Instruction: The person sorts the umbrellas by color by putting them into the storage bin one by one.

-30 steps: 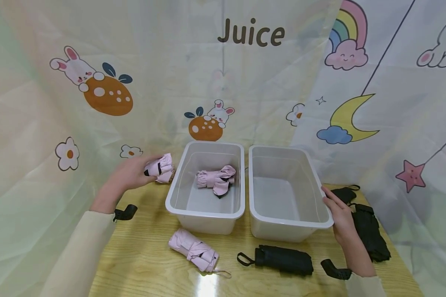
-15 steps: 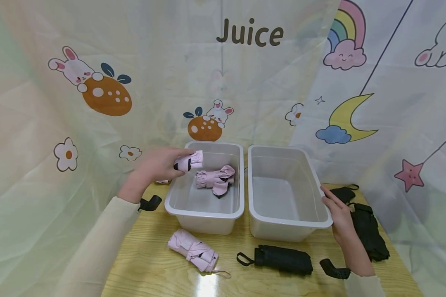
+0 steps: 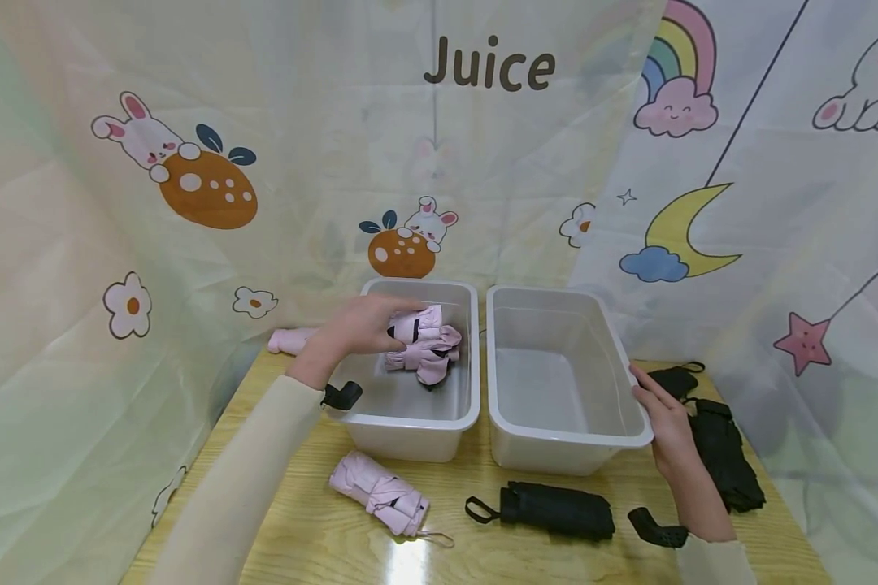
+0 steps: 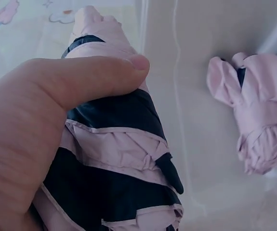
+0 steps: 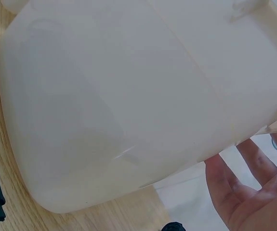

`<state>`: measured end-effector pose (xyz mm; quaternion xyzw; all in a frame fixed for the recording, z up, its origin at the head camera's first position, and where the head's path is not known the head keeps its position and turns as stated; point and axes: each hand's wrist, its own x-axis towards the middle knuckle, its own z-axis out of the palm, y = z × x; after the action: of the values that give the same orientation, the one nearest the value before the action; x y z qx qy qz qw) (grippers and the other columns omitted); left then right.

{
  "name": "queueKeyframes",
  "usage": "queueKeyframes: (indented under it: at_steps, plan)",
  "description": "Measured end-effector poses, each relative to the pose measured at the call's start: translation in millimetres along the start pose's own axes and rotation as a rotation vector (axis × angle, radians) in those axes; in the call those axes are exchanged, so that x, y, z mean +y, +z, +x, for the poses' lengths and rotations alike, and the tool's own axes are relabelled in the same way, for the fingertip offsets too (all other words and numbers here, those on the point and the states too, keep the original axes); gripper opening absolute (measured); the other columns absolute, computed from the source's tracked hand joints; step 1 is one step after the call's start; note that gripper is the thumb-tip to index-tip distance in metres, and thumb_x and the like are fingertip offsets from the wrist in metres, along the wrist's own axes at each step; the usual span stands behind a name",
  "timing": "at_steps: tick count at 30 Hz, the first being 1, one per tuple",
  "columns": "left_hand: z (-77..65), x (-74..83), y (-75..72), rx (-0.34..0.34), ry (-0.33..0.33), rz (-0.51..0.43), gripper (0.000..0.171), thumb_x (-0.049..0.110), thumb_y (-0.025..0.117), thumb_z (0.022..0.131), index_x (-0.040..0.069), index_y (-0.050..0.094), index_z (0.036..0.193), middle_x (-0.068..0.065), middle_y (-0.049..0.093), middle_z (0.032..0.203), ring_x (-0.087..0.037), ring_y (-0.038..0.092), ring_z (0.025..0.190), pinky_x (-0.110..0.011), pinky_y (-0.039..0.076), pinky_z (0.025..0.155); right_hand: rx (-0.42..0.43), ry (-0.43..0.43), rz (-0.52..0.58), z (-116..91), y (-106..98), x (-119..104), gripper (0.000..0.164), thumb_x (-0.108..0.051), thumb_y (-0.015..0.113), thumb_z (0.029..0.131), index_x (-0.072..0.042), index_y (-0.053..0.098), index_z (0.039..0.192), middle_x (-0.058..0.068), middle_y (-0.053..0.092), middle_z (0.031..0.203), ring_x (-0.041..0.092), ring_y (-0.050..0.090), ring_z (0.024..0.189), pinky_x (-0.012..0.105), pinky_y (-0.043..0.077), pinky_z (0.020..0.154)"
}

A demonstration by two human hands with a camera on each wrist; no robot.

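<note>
A pale fabric backdrop printed with cartoon rabbits and a moon fills the upper frame; below it spreads a light wood-grain table. Right of centre stands a white rectangular plastic bin, and just left of it a matching white plastic bin. A black folded fabric umbrella lies at lower centre-right, a bulky black fabric bundle at the right edge of the table. A pink folded fabric umbrella lies at lower centre. The left hand grips a pink-and-black folded umbrella over the left bin, thumb across it; a pink ruffled fabric bundle lies inside. The right hand rests extended fingers against the right bin's outer side. Smaller: a pink bundle at centre-left and a black pouch-like bundle at centre-right.
</note>
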<state>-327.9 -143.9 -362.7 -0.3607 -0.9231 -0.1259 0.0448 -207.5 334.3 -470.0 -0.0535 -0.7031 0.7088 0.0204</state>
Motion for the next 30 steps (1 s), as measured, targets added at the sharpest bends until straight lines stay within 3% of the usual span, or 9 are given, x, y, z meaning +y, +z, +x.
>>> queueKeyframes:
  at_steps: [7,12,18,21,25,30]
  plan:
    - [14.9,-3.5,17.5,-0.057,-0.045,-0.028,0.072,0.027,0.085,0.073,0.03,0.055,0.139,0.005,0.059,0.13,-0.018,0.056,0.106,-0.038,0.046,0.086,0.003,0.004,0.016,1.0,0.5,-0.4,0.057,-0.035,0.056,0.099,-0.023,0.037,0.151,0.0,0.036,0.151,0.003,0.059,0.099,0.024,0.053,0.072]
    - [22.4,-2.6,27.9,-0.057,-0.033,-0.039,0.07,0.023,0.085,0.073,0.026,0.058,0.136,0.004,0.06,0.13,-0.019,0.056,0.108,-0.038,0.044,0.092,-0.01,-0.005,0.034,1.1,-0.1,-1.4,0.058,-0.034,0.055,0.099,-0.022,0.034,0.152,0.0,0.031,0.154,0.002,0.058,0.101,0.023,0.052,0.073]
    - [30.6,-7.2,43.9,-0.072,-0.065,-0.038,0.07,0.034,0.089,0.068,0.03,0.061,0.133,0.008,0.063,0.123,-0.013,0.056,0.1,-0.034,0.044,0.087,-0.012,-0.006,0.031,1.3,0.0,0.0,0.057,-0.034,0.055,0.099,-0.021,0.035,0.152,-0.001,0.031,0.155,0.002,0.057,0.101,0.022,0.052,0.074]
    - [33.5,-10.8,53.5,-0.093,-0.067,-0.071,0.068,0.031,0.088,0.069,0.028,0.061,0.132,0.006,0.064,0.12,-0.016,0.056,0.096,-0.034,0.045,0.083,-0.01,-0.006,0.027,1.1,0.0,0.8,0.057,-0.034,0.054,0.1,-0.021,0.035,0.152,0.0,0.031,0.155,0.002,0.058,0.101,0.022,0.052,0.073]
    - [36.4,-14.3,65.5,-0.146,-0.079,-0.115,0.07,0.029,0.088,0.071,0.025,0.059,0.135,0.002,0.063,0.122,-0.017,0.055,0.097,-0.033,0.045,0.082,-0.005,-0.002,0.026,1.4,-0.1,1.0,0.056,-0.034,0.055,0.099,-0.022,0.036,0.151,0.001,0.03,0.155,0.002,0.058,0.101,0.022,0.052,0.074]
    - [39.8,-13.5,73.7,-0.219,-0.143,-0.162,0.075,0.032,0.089,0.069,0.027,0.058,0.137,0.002,0.061,0.124,-0.016,0.054,0.098,-0.032,0.044,0.083,-0.006,0.003,0.025,2.0,0.3,0.1,0.057,-0.035,0.055,0.099,-0.022,0.036,0.151,0.001,0.028,0.156,0.002,0.058,0.101,0.022,0.052,0.074]
